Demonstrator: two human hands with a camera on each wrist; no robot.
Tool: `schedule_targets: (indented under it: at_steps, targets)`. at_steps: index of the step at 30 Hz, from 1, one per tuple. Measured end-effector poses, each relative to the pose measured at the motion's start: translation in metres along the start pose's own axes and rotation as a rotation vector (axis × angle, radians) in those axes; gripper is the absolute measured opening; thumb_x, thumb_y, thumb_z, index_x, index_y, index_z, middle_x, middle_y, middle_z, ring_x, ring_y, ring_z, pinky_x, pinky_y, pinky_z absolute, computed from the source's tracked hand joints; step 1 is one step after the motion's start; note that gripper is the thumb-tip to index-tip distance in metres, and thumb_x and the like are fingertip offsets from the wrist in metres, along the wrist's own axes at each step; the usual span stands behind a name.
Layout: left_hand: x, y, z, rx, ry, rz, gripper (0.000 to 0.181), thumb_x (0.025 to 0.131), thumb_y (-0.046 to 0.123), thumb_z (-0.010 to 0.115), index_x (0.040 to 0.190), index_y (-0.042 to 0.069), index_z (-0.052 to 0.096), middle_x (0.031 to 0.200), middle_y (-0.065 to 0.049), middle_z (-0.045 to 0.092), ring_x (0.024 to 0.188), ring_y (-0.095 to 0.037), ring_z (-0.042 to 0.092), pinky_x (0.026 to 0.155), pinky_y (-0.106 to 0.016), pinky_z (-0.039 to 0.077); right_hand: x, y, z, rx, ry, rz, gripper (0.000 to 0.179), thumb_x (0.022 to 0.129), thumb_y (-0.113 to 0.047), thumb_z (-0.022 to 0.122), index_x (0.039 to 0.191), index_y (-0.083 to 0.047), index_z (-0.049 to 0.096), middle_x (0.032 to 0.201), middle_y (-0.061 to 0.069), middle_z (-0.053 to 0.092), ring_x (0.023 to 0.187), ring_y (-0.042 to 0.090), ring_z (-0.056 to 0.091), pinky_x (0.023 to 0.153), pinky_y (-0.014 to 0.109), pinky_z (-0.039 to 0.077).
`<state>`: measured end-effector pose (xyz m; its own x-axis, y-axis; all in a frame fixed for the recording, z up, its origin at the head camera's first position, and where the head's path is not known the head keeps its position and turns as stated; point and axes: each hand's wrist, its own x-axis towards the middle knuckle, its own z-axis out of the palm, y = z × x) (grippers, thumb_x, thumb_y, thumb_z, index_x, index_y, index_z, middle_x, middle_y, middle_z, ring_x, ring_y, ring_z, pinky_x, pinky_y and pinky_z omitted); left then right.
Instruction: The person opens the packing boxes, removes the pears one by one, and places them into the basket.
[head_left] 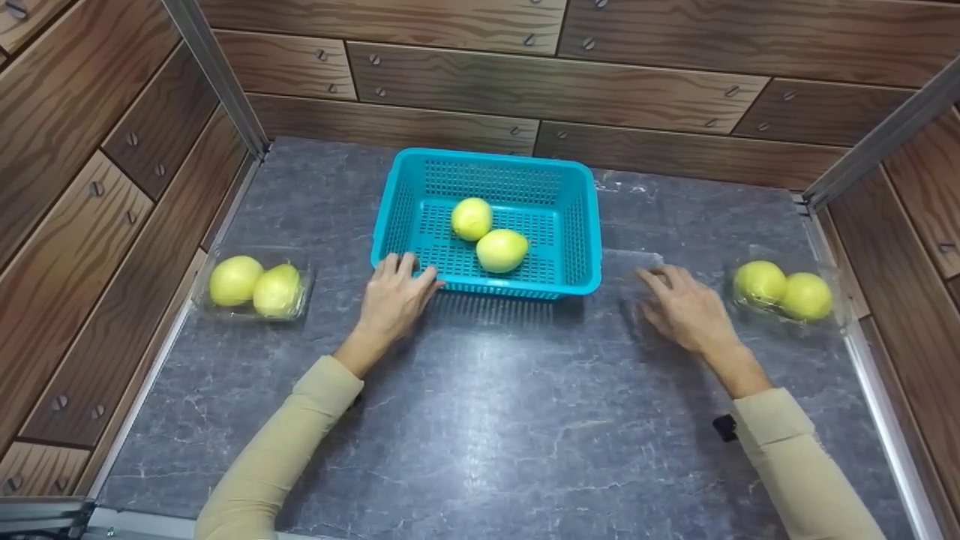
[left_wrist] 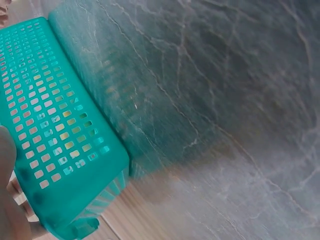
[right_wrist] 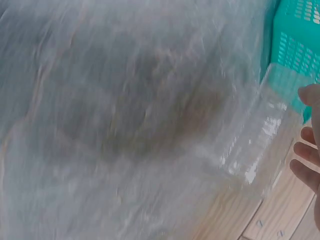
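Left hand (head_left: 394,296) grips the basket (head_left: 517,286) rim, presumably steadying it; right hand (head_left: 686,311), loosely spread, apparently empty, beside a clear box (right_wrist: 260,135).

Grey veined tabletop (head_left: 480,420) bears turquoise basket (head_left: 525,286), clear tray (right_wrist: 260,137), two clear boxes (head_left: 232,313) of yellow fruit (head_left: 236,280).

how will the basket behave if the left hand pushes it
The basket looks like perforated plastic, so it's probably light for its size. It shows no obvious bowing where the left hand grips it, suggesting it's fairly stiff. The two rounded, loose fruits inside would likely roll with a quick push.
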<state>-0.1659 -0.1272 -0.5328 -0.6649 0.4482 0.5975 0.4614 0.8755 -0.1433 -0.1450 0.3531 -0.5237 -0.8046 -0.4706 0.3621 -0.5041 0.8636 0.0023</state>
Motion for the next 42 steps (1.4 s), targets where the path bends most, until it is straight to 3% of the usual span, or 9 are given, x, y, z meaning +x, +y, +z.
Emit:
schedule_targets:
  at_steps: [6,13,18,26,34,42]
  targets:
    - [0.0,0.001,-0.001,-0.027,-0.015,-0.013,0.03,0.104,0.044,0.06,0.095,0.015,0.061,0.095,-0.011,0.06,0.083,-0.03,0.054,0.075,-0.044,0.058,-0.012,0.024,-0.016,-0.022,0.043,-0.007,0.067,0.083,-0.036,0.084,0.139,-0.006,0.063,0.124,0.024,0.067,0.107,0.045,0.067,0.075,0.056,0.062]
    - [0.0,0.001,-0.001,-0.033,-0.016,-0.021,0.029,0.104,0.043,0.062,0.097,0.015,0.062,0.095,-0.012,0.061,0.083,-0.031,0.055,0.074,-0.044,0.057,-0.028,0.053,-0.03,-0.02,0.023,0.039,0.086,0.077,-0.047,0.081,0.147,-0.005,0.054,0.135,0.029,0.059,0.115,0.05,0.061,0.095,0.064,0.055]
    - [0.0,0.001,-0.002,-0.033,-0.006,-0.022,0.029,0.103,0.044,0.064,0.097,0.015,0.062,0.094,-0.012,0.061,0.083,-0.031,0.056,0.074,-0.044,0.057,-0.039,0.07,-0.035,-0.054,0.005,0.09,0.097,0.074,-0.055,0.08,0.15,-0.004,0.05,0.142,0.032,0.055,0.119,0.056,0.057,0.1,0.068,0.051]
    - [0.001,0.001,-0.002,-0.036,-0.024,-0.022,0.028,0.104,0.043,0.061,0.099,0.015,0.064,0.095,-0.012,0.062,0.082,-0.03,0.055,0.072,-0.043,0.057,-0.059,0.087,-0.037,-0.111,-0.127,0.262,0.104,0.072,-0.047,0.09,0.156,-0.008,0.041,0.157,0.029,0.043,0.132,0.058,0.046,0.109,0.074,0.043]
    - [0.001,0.001,-0.002,-0.038,-0.009,-0.016,0.03,0.103,0.044,0.062,0.098,0.015,0.064,0.094,-0.012,0.061,0.08,-0.029,0.054,0.07,-0.042,0.056,-0.081,0.102,-0.031,-0.11,-0.127,0.347,0.1,0.074,-0.042,0.089,0.154,-0.006,0.041,0.151,0.034,0.045,0.129,0.061,0.046,0.108,0.076,0.041]
    - [0.0,0.001,-0.002,-0.049,-0.04,-0.027,0.031,0.106,0.045,0.059,0.099,0.015,0.065,0.096,-0.012,0.062,0.082,-0.03,0.056,0.072,-0.043,0.057,-0.1,0.119,-0.029,-0.068,-0.203,0.456,0.098,0.077,-0.034,0.09,0.154,-0.004,0.038,0.15,0.038,0.04,0.132,0.065,0.04,0.107,0.082,0.037]
